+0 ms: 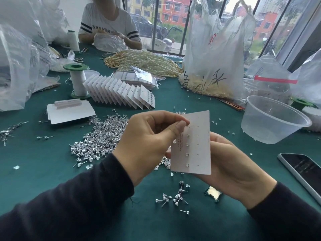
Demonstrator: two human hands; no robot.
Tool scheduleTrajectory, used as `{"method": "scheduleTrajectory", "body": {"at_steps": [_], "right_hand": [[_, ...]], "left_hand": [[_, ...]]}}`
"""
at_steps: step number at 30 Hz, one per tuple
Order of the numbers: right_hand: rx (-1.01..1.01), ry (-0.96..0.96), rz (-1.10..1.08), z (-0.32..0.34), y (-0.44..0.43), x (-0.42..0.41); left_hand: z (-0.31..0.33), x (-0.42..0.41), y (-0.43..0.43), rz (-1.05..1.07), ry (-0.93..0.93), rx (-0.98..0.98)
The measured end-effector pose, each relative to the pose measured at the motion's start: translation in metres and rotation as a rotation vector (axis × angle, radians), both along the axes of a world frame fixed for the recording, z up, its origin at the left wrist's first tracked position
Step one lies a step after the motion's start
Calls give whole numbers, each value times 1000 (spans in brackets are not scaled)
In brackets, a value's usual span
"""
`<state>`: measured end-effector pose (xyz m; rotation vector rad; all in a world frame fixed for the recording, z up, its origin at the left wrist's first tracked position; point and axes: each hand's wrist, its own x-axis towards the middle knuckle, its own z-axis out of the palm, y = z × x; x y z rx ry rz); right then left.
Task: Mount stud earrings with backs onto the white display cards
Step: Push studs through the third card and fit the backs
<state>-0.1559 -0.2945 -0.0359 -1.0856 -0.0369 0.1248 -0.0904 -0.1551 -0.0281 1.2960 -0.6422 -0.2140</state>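
The one head-worn camera is looking forward and steeply down from the wearer's seat, sitting close above the left hand (147, 141) and right hand (231, 167), which are holding a white card (196, 146) at the frame's lower middle. Its wide lens is bowing the edges and reaching across the green table (43, 162) to a seated person (107, 20) and windows (173, 14) opposite.

- Green tabletop (43, 162).
- Loose stud earrings (97, 136) heaped centre-left.
- Behind them, a fanned row of white display cards (119, 94).
- Thread spool (78, 80), plastic bowl (271, 122), phone (304, 171), pearl strands (144, 61).
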Motion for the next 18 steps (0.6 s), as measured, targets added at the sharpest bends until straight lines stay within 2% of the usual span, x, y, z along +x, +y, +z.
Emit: {"method": "scheduleTrajectory", "body": {"at_steps": [11, 18], "right_hand": [[46, -4, 30, -2, -4, 1], [-196, -41, -129, -3, -1, 0]], "left_hand": [[-2, 1, 0, 66, -83, 28], [-6, 1, -1, 198, -238, 149]]}}
